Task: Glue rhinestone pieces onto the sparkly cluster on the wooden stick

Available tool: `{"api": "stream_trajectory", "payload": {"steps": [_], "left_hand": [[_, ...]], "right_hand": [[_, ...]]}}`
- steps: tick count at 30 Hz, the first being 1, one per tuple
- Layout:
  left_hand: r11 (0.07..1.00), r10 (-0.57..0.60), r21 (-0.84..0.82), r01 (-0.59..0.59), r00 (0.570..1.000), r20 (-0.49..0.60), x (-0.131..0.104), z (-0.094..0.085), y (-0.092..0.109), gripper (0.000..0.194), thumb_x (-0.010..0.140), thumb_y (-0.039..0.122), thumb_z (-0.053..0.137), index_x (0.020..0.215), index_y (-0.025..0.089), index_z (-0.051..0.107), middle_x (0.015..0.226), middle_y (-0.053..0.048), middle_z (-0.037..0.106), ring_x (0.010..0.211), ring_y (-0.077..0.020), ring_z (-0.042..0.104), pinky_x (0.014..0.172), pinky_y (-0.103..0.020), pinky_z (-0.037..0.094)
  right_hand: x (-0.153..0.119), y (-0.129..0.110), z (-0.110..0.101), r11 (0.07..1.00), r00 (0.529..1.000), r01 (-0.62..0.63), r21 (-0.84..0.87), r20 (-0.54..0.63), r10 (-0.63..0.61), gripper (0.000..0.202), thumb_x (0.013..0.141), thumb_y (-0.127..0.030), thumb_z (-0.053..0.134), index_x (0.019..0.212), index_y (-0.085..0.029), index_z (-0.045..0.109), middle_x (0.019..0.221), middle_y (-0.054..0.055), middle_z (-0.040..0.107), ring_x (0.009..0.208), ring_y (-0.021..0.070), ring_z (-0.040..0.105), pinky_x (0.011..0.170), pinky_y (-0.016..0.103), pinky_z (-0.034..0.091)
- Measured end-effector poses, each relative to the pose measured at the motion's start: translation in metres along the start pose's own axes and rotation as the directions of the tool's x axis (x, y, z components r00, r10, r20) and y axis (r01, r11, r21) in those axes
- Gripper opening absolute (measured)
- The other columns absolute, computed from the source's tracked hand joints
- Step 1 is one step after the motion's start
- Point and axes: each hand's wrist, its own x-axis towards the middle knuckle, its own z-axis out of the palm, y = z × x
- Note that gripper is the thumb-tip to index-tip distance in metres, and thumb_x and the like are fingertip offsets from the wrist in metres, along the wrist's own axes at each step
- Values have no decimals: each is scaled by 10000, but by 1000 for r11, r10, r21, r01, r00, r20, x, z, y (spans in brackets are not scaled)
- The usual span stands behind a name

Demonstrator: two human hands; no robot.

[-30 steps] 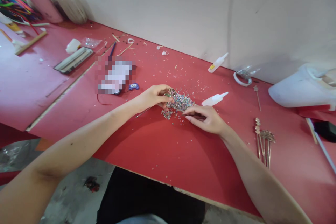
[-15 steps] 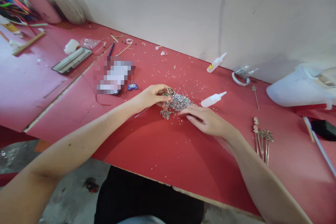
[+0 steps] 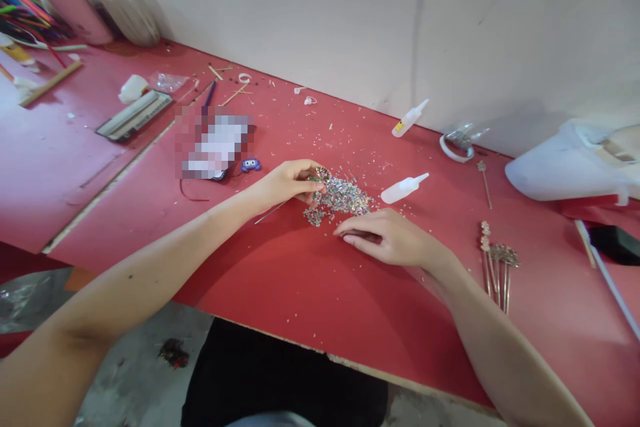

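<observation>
Taking the heap of tiny glittering stones as the clock's centre, with twelve o'clock away from the person, the left hand is at nine. Its thumb and fingers are closed together on the ornate stick, whose decorated head sits against the heap's ten o'clock edge; a thin shank, seemingly its own, slants out towards eight. That pinch probably steadies the head and leaves its face accessible.

The right hand, between four and five o'clock, has its grip clamped on a slim dark tool, held low and almost flat, presumably for fine control close to the stones. Whether the tool carries a stone is too small to tell.

A white nozzle bottle lies at three o'clock, just beside the heap and likely meant to be within easy reach. The finished-looking metal sticks lie together at four, well apart, perhaps so that they stay out of the loose stones.

Compared with half a second ago, the right fingertips have drawn back from the heap's lower edge towards six o'clock, and the tool shows more plainly. The left hand keeps nearly the same pose.
</observation>
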Motion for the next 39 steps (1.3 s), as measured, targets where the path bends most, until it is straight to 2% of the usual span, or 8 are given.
{"api": "stream_trajectory", "payload": {"steps": [3, 7, 12, 21, 27, 34, 39], "left_hand": [[1000, -1, 21, 1, 1000, 3, -1, 1, 1, 186, 828, 111, 602, 1012, 118, 575, 845, -47, 668, 573, -71, 590, 632, -240, 506], [999, 1, 41, -2, 1000, 16, -1, 1, 1, 186, 828, 112, 600, 1012, 112, 575, 853, -44, 665, 579, -68, 583, 625, -232, 504], [999, 1, 39, -2, 1000, 20, -1, 0, 0, 165, 835, 124, 592, 998, 116, 569, 863, -43, 663, 581, -70, 584, 633, -237, 507], [999, 6, 43, -8, 1000, 29, 0, 0, -1, 176, 830, 132, 599, 1003, 123, 576, 871, -46, 662, 585, -79, 591, 641, -251, 512], [998, 14, 53, -16, 1000, 27, 0, -1, -2, 191, 830, 145, 607, 1019, 131, 584, 866, -47, 665, 595, -84, 593, 629, -244, 504], [999, -22, 31, 22, 1000, 1, 0, 1, 0, 206, 825, 124, 607, 1029, 127, 571, 856, -45, 664, 583, -77, 594, 650, -255, 513], [999, -10, 37, 10, 1000, 12, -1, 2, 1, 193, 827, 115, 599, 1019, 126, 575, 853, -44, 664, 587, -70, 593, 640, -237, 506]], "right_hand": [[1, -1, 5, 1000, 999, 4, -29, 37, -3, 251, 949, -283, 468, 1079, -267, 682, 961, -8, 751, 790, 135, 681, 744, 252, 462], [1, 3, 11, 995, 999, -54, -87, -3, 54, 329, 958, -290, 452, 1248, -293, 607, 932, -3, 756, 691, 125, 655, 670, 246, 438], [2, 9, 14, 997, 999, -33, -74, -38, 30, 286, 950, -273, 457, 1147, -269, 664, 957, -4, 755, 726, 118, 665, 685, 239, 442], [-2, 14, 15, 987, 995, 1, -162, -99, -17, 307, 921, -237, 490, 1163, -251, 677, 877, 4, 767, 644, 114, 650, 630, 232, 426], [2, 13, 20, 969, 997, 57, -242, -31, -66, 353, 925, -220, 483, 1241, -272, 631, 809, 0, 760, 616, 109, 618, 606, 237, 385], [3, 12, 23, 967, 997, 49, -250, -53, -64, 332, 944, -244, 466, 1229, -256, 636, 846, 6, 764, 663, 120, 647, 618, 242, 387], [5, 7, 22, 970, 994, 4, -241, -106, -31, 351, 974, -379, 430, 1217, -232, 637, 818, 25, 759, 665, 138, 661, 611, 252, 394]]}}
